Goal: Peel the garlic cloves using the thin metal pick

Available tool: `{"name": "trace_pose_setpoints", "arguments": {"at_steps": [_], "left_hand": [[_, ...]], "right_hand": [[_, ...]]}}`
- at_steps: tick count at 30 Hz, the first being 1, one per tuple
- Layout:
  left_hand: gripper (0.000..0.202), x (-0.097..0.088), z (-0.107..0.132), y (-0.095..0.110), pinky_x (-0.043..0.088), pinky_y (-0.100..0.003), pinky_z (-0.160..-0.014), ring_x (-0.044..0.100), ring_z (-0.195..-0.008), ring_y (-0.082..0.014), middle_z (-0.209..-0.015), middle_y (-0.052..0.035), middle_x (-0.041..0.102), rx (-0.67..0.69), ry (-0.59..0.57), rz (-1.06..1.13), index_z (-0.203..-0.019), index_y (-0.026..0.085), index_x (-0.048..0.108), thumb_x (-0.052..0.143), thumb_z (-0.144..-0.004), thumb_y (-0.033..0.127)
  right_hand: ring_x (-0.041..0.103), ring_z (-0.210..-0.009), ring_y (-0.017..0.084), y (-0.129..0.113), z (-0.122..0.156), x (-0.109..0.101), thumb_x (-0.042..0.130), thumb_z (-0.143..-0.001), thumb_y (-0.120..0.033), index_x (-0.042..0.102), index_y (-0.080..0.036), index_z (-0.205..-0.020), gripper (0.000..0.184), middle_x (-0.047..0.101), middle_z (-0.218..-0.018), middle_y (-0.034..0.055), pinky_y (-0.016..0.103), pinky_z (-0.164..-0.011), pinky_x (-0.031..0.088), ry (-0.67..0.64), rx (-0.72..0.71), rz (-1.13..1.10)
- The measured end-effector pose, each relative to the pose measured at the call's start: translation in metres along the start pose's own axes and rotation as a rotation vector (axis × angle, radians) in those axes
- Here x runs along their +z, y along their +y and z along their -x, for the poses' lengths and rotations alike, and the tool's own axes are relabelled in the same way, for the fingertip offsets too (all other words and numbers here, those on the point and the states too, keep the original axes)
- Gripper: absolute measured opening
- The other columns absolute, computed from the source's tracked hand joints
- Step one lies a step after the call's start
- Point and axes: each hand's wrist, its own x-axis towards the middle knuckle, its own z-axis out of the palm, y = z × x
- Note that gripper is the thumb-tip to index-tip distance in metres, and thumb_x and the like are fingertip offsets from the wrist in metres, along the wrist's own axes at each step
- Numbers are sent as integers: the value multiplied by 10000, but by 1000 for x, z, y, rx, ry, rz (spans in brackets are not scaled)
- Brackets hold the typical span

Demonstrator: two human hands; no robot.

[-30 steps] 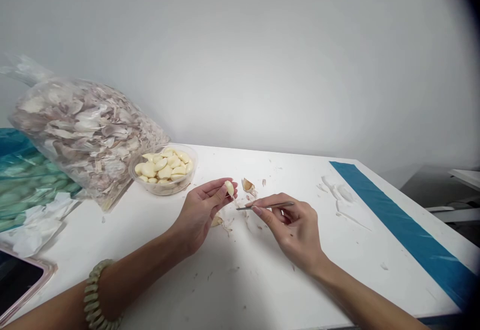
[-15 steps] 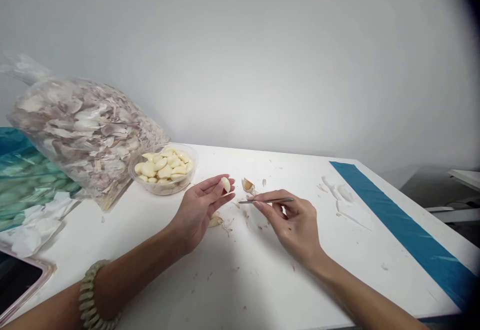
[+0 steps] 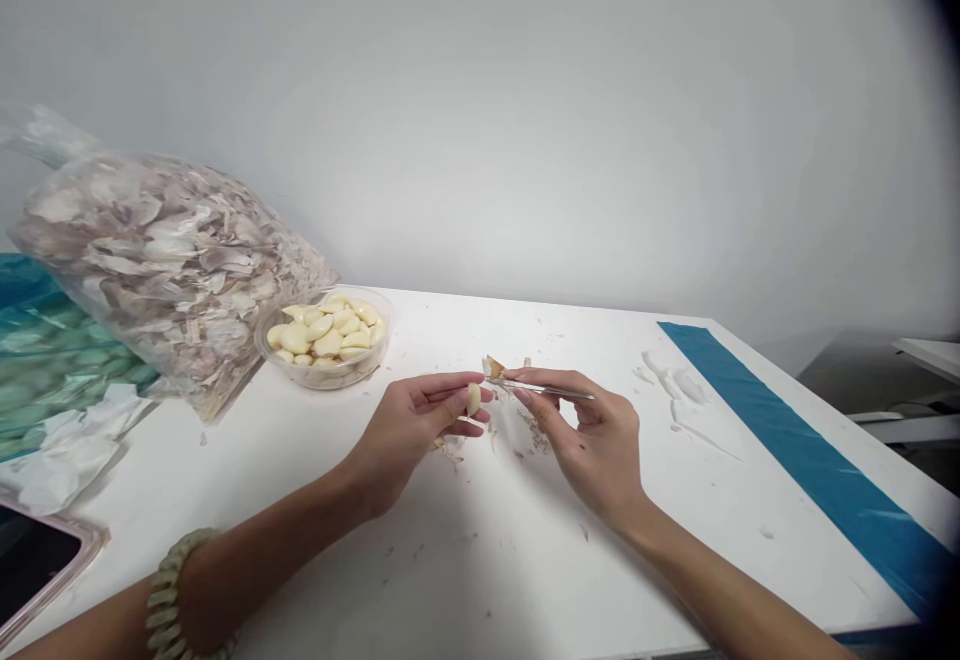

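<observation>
Head view: left hand (image 3: 405,430) pinches a peeled garlic clove (image 3: 474,400) above the white table (image 3: 337,590). Right hand (image 3: 596,445) grips a slim metal tool (image 3: 562,393), its tip near the clove. Clear tub (image 3: 322,377) of peeled cloves (image 3: 326,330) stands beside the garlic-skin bag (image 3: 180,250).

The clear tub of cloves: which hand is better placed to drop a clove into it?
Probably the left hand: it pinches a pale clove and is nearer the clear tub. The right hand is farther off and holds a slim metal tool.
</observation>
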Motion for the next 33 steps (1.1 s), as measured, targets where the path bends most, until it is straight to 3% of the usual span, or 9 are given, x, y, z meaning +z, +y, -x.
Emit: {"name": "trace_pose_setpoints", "arguments": {"at_steps": [8,16,22,26,33], "left_hand": [[315,8,5,5,532,-298,-758,670,-763,-163,-889,-71,737,45,40,-100,-998,167,694,712,-713,300],[336,4,2,3,519,-321,-788,685,-780,-190,-926,-73,735,58,78,-97,-997,189,694,737,-685,305],[281,3,1,2,508,-290,-821,686,-824,-174,-992,-44,725,66,31,-38,-954,210,696,728,-699,323],[264,3,1,2,503,-291,-842,683,-854,-178,-1012,-48,720,67,8,18,-946,199,695,722,-709,312],[245,5,4,4,515,-286,-770,677,-784,-173,-888,-63,736,68,46,-29,-883,182,710,747,-675,306]], "right_hand": [[662,-672,136,-5,-2,-1,628,-800,-154,685,-226,-851,105,736,-808,3,273,-564,518,11,-44,-17],[652,-675,156,-7,-1,-3,633,-802,-202,683,-214,-820,54,732,-794,28,289,-533,490,-32,0,-54],[665,-753,180,-6,-2,-3,624,-807,-198,686,-206,-844,73,731,-837,48,315,-612,519,-80,31,-112],[663,-744,183,-7,-2,-5,623,-807,-215,690,-202,-837,74,726,-838,56,298,-552,518,-108,55,-151],[683,-771,179,-4,0,-3,614,-791,-86,666,-226,-904,187,732,-853,25,334,-639,565,0,-138,-105]]}}
